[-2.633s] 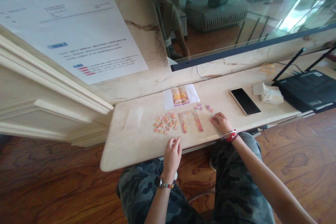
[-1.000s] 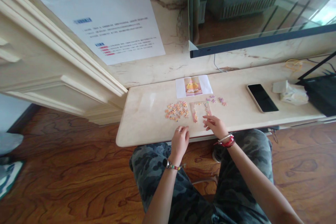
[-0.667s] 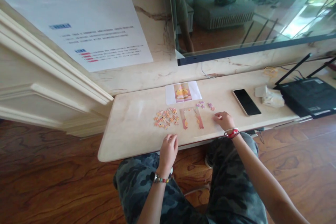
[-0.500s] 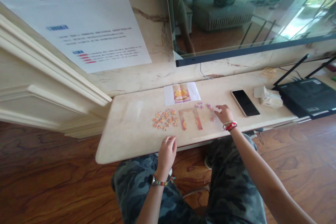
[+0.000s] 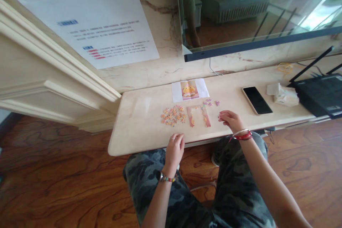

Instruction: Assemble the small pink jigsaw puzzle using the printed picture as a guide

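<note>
My right hand is at the right of the puzzle, thumb and fingers pinched on a small pinkish puzzle piece at the table top. Left of it lies a partly joined puzzle frame, three-sided and open toward me. My left hand is at the table's front edge with curled fingers pressed together; whether anything is in them is hidden. Beyond it spreads a heap of loose orange and yellow puzzle pieces. Several purple pieces lie behind the frame, with a small purple cluster to their right.
A creased sheet with a printed picture lies at the back against the wall. To the right are a phone, a tissue pack and a black router. A television hangs above the long table.
My right hand has drawn back toward me from the purple pieces and pinches a piece lower down. My left hand stays near the front edge. The whole view has shifted slightly.
</note>
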A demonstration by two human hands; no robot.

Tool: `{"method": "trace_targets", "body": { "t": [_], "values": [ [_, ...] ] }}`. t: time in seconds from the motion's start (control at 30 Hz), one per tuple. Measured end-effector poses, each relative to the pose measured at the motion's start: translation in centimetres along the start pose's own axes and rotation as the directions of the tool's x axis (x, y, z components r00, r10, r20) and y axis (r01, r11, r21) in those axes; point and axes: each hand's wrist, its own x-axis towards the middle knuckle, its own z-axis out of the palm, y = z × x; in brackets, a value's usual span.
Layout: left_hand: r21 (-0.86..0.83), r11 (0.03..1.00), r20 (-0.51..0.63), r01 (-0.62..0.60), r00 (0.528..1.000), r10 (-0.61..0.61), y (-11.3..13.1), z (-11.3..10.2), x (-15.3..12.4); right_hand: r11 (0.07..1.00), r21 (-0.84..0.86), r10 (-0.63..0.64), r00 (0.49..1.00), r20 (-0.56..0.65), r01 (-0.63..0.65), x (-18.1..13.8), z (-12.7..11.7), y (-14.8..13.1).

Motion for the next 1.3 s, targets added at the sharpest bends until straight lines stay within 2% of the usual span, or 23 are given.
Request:
{"method": "trace_targets", "body": {
  "t": [0.1, 0.2, 0.37, 0.5, 0.6, 0.7, 0.77, 0.83, 0.93, 1.03, 1.17, 1.3],
  "values": [
    [-0.007, 1.0, 0.001, -0.004, 1.0, 0.004, 0.3, -0.1, 0.1, 0.977, 0.203, 0.051, 0.997, 0.05, -0.06, -2.1, 2.6, 0.2],
    [-0.012, 1.0, 0.008, 0.006, 1.0, -0.006, 0.4, -0.3, 0.1, 0.971, 0.217, 0.081, 0.993, 0.085, -0.098, -3.0, 4.8, 0.8],
    [-0.008, 1.0, 0.012, 0.025, 1.0, -0.024, -0.1, -0.5, -0.1, 1.0, -0.023, 0.002, 0.996, 0.092, 0.0, -2.8, 7.4, 2.0],
    [0.002, 1.0, 0.021, 0.029, 0.999, -0.029, -0.3, -0.5, 0.1, 0.966, -0.25, -0.037, 0.989, 0.145, 0.073, -2.6, 9.0, 2.1],
    [0.016, 1.0, 0.028, 0.014, 0.999, -0.014, -0.2, -0.5, 0.7, 0.889, -0.439, -0.073, 0.987, 0.143, 0.129, -2.6, 9.8, 1.7],
    [0.036, 0.999, 0.029, -0.005, 1.0, 0.004, -0.2, -0.4, 1.3, 0.763, -0.605, -0.16, 0.973, 0.164, 0.227, -2.3, 10.1, 1.4],
    [0.042, 0.999, 0.031, -0.02, 0.999, 0.018, -0.2, -0.2, 1.7, 0.707, -0.655, -0.186, 0.964, 0.192, 0.267, -2.0, 10.2, 1.4],
    [0.037, 0.999, 0.041, -0.037, 0.999, 0.035, -0.2, -0.1, 1.9, 0.692, -0.665, -0.181, 0.959, 0.219, 0.282, -1.8, 10.2, 1.5],
    [0.03, 0.998, 0.053, -0.052, 0.997, 0.05, -0.2, 0.1, 2.0, 0.709, -0.64, -0.169, 0.953, 0.251, 0.294, -1.5, 10.0, 1.7],
    [0.035, 0.998, 0.056, -0.042, 0.998, 0.04, -0.1, 0.1, 1.8, 0.795, -0.55, -0.148, 0.961, 0.233, 0.256, -1.5, 9.5, 2.1],
    [0.04, 0.999, 0.063, -0.027, 0.998, 0.024, 0.1, 0.0, 1.4, 0.965, -0.247, -0.035, 0.976, 0.216, 0.09, -2.4, 8.3, 2.4],
    [0.027, 0.999, 0.058, -0.039, 0.998, 0.037, 0.5, 0.0, 1.3, 0.998, -0.048, 0.055, 0.981, 0.184, -0.047, -3.5, 7.5, 2.5]
  ]
}}
